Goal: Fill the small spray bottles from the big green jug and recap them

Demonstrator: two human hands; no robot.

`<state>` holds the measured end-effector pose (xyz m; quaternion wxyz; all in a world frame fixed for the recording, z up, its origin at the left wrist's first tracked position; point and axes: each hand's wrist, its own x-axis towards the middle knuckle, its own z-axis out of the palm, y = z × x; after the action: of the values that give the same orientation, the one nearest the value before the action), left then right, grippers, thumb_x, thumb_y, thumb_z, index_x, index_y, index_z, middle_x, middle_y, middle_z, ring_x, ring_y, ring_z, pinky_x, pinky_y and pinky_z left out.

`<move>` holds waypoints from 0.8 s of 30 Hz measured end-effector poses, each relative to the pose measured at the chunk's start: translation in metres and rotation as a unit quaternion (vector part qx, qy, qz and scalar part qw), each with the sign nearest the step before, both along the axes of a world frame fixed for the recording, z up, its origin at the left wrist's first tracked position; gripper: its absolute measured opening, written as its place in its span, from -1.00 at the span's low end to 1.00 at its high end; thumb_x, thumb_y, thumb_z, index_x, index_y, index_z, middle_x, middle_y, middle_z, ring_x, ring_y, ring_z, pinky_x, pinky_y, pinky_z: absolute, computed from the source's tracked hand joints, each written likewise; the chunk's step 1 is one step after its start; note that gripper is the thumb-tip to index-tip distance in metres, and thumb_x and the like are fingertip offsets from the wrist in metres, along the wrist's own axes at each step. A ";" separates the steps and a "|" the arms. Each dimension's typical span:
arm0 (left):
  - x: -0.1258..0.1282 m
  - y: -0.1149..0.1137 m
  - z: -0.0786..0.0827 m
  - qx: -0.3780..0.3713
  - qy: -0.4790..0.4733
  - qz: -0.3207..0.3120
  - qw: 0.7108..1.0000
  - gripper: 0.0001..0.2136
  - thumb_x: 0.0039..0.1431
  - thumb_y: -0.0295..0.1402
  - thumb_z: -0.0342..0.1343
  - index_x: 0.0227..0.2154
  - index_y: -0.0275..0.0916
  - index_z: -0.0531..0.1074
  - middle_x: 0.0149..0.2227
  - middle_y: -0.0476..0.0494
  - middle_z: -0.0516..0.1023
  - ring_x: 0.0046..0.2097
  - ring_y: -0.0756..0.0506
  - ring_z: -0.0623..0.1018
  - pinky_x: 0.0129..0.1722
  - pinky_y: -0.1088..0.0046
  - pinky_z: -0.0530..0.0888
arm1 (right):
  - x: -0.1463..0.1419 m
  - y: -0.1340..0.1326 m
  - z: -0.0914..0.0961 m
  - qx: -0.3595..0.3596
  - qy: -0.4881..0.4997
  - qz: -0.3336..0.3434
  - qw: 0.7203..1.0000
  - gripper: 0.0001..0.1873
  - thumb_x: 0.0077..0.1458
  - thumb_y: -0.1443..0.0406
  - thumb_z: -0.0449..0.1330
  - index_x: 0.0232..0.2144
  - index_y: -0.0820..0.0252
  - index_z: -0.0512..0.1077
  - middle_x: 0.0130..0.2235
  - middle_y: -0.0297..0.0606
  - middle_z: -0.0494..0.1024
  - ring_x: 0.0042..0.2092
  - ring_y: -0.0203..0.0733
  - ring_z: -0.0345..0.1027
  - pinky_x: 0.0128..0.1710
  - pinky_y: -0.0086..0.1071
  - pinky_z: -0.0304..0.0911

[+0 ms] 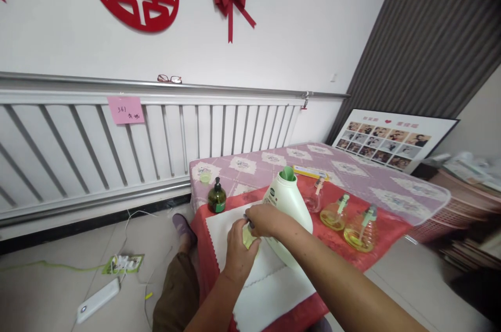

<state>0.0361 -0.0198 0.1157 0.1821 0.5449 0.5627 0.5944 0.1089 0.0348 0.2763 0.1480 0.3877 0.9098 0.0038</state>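
In front of me, my left hand (235, 253) is wrapped round the body of a small bottle (248, 238) that looks pale yellow. Over its grey top, my right hand (268, 221) has its fingers closed; the bottle is mostly hidden by both hands. A large pale green jug (293, 199) with a green piece in its mouth stands just behind my right wrist. Under the hands lies a white cloth (270, 295) with a scalloped edge. To the right stand a clear pinkish spray bottle (312, 201) and two spray bottles holding yellow liquid (332, 218), (359, 238).
A dark green pump bottle (217, 199) stands at the left of the red cloth (379, 222), near a small pale green cap (204, 178). A yellow-and-white strip (310, 172) lies behind the jug. On the floor are a power strip (123, 264) and a white power bank (97, 300).
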 end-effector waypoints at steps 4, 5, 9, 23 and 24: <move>0.006 0.006 0.005 -0.009 -0.016 0.012 1.000 -0.66 -0.02 -0.44 0.08 -0.11 -0.20 0.30 -0.12 -0.16 0.47 -0.04 -0.19 0.43 0.01 0.20 0.32 | 0.004 0.000 -0.007 -0.013 0.056 -0.021 0.998 -0.61 -0.21 0.35 0.26 -0.21 0.24 0.47 -0.27 0.00 0.61 -0.25 0.15 0.50 -0.34 -0.21 0.28; 0.006 0.007 0.006 -0.011 -0.018 0.012 1.000 -0.68 0.00 -0.44 0.06 -0.12 -0.20 0.30 -0.13 -0.16 0.47 -0.05 -0.18 0.43 0.00 0.20 0.32 | 0.006 0.001 -0.007 -0.021 0.076 -0.026 0.997 -0.59 -0.22 0.35 0.27 -0.20 0.24 0.46 -0.27 0.00 0.61 -0.24 0.16 0.50 -0.32 -0.20 0.28; 0.007 0.008 0.007 -0.021 -0.029 0.009 0.999 -0.71 0.04 -0.42 0.04 -0.12 -0.21 0.30 -0.12 -0.17 0.46 -0.04 -0.17 0.43 0.01 0.23 0.32 | 0.022 0.007 -0.001 -0.083 0.188 -0.044 0.978 -0.49 -0.26 0.20 0.35 -0.16 0.19 0.44 -0.25 -0.08 0.60 -0.19 0.11 0.47 -0.23 -0.20 0.28; -0.002 0.005 0.010 -0.047 -0.093 -0.040 0.994 -0.67 0.09 -0.37 0.04 -0.05 -0.21 0.30 -0.04 -0.15 0.45 0.03 -0.13 0.42 0.07 0.33 0.31 | 0.068 -0.008 -0.111 -0.197 0.596 -0.171 0.760 -0.52 0.08 0.03 0.05 -0.01 0.10 0.33 -0.18 -0.21 0.55 -0.15 -0.07 0.45 -0.08 -0.13 0.32; -0.001 0.005 0.010 -0.046 -0.095 -0.042 0.994 -0.67 0.09 -0.37 0.03 -0.05 -0.22 0.30 -0.03 -0.16 0.45 0.03 -0.13 0.42 0.07 0.33 0.31 | 0.063 -0.011 -0.117 -0.205 0.609 -0.162 0.749 -0.49 0.06 0.03 0.09 0.03 0.08 0.31 -0.12 -0.20 0.54 -0.10 -0.07 0.43 -0.02 -0.12 0.29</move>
<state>0.0351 -0.0153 0.1257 0.2841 0.5006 0.5459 0.6089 0.1716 0.0243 0.1597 -0.3634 0.4097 0.7094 -0.4436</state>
